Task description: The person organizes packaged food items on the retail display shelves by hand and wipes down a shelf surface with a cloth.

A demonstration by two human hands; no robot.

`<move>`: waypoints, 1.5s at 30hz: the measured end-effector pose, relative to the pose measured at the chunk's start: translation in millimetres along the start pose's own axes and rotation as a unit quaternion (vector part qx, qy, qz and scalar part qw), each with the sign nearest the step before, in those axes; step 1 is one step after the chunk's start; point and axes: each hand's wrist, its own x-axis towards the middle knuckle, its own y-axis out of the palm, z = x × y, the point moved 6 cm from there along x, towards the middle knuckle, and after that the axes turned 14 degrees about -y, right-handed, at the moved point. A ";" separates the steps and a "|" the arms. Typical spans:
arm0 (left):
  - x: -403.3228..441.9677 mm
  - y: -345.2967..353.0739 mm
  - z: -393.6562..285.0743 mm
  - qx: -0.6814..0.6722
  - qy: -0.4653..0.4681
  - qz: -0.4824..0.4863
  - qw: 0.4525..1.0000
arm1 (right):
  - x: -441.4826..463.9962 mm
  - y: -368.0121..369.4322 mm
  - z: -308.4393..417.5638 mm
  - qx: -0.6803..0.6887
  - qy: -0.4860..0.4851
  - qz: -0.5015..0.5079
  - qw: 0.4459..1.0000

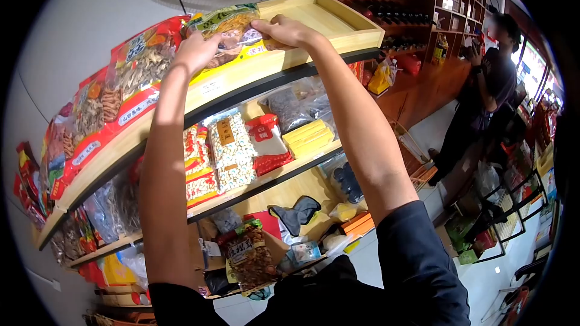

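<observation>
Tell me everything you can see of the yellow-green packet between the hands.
The yellow-green packet looks like glossy, flexible plastic, printed with characters, its clear front showing yellowish-orange and brownish contents. It lies at a slant in the top wooden tray, beside a red packet. The left hand holds its near left part, the right hand its right end. Its underside is hidden.

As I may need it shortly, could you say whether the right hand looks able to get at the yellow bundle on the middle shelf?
Probably, once freed: the right hand holds a bag above, but the yellow bundle lies near the middle shelf's open front, with nothing visible blocking it.
</observation>
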 end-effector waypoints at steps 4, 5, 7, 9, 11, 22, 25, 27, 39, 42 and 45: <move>-8.9 7.3 -1.6 0.023 -0.052 0.012 0.998 | -12.4 -8.2 11.8 0.026 -0.003 0.010 1.000; -11.4 6.6 -4.2 0.008 -0.030 0.009 0.999 | -6.6 -6.7 5.8 0.029 -0.009 -0.021 0.999; -16.6 3.1 -5.0 -0.001 -0.008 0.002 1.000 | 4.0 -5.0 -3.5 0.041 -0.017 -0.026 0.999; -21.7 -0.9 -5.6 -0.067 0.022 0.005 0.998 | -3.1 -10.3 5.3 0.050 -0.028 -0.030 0.998; -17.1 -2.9 -1.2 -0.109 0.052 -0.006 0.993 | -16.9 -18.9 13.8 0.228 -0.020 -0.017 0.973; -33.7 -8.2 -16.0 -0.257 0.182 -0.067 0.947 | -31.7 -37.1 8.8 0.466 -0.082 -0.098 0.875; -54.9 -16.2 -18.4 -0.265 0.208 -0.077 0.938 | -42.9 -43.2 17.2 0.477 -0.120 -0.130 0.861; -69.5 -18.7 -12.8 -0.335 0.192 -0.013 0.922 | -64.9 -42.5 34.0 0.487 -0.144 -0.138 0.850; -317.9 86.3 47.2 -0.099 0.482 -0.060 0.868 | -414.2 114.4 -11.0 0.678 0.134 -0.063 0.720; -365.5 114.0 64.9 -0.171 0.404 0.106 0.892 | -490.0 121.8 -0.4 0.681 0.208 -0.028 0.701; -383.0 174.7 115.0 -0.546 0.154 0.271 0.778 | -549.8 120.1 3.2 0.634 0.312 -0.033 0.707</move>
